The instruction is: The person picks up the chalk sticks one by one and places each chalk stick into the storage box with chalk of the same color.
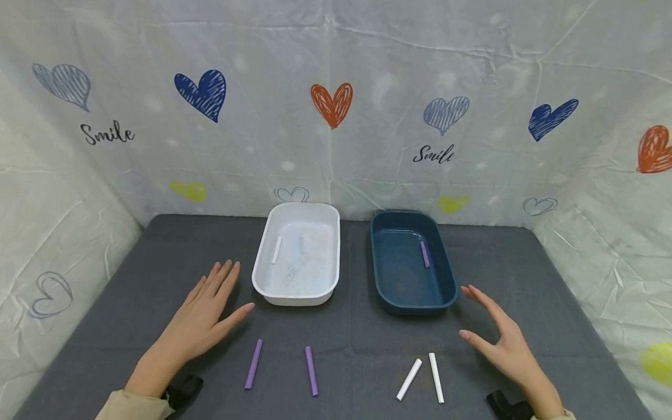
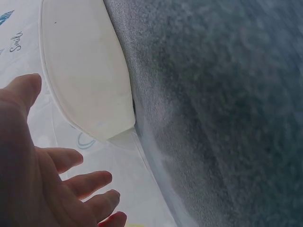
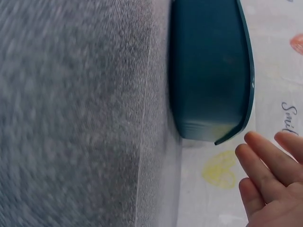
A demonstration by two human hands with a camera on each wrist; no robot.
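My left hand (image 1: 202, 318) hovers over the cloth, left of a white tray (image 1: 296, 297), fingers spread and holding nothing. A white chalk stick (image 1: 276, 250) lies inside that tray. To the right, a dark blue tray (image 1: 415, 308) has a purple chalk stick (image 1: 425, 255) in it. My right hand (image 1: 504, 344) is beside this tray's near right corner, thumb and fingers apart with nothing between them. Two purple sticks, a left one (image 1: 253, 364) and a right one (image 1: 311, 371), lie in front of the white tray. Nearer my right hand lie two white sticks (image 1: 409, 380).
Dark grey cloth (image 1: 349, 332) covers the table. Behind it hangs a pale sheet (image 1: 262, 146) printed with hearts and the word Smile; similar sheets close off both sides. Black straps with a small device (image 1: 184, 392) sit at the wrists.
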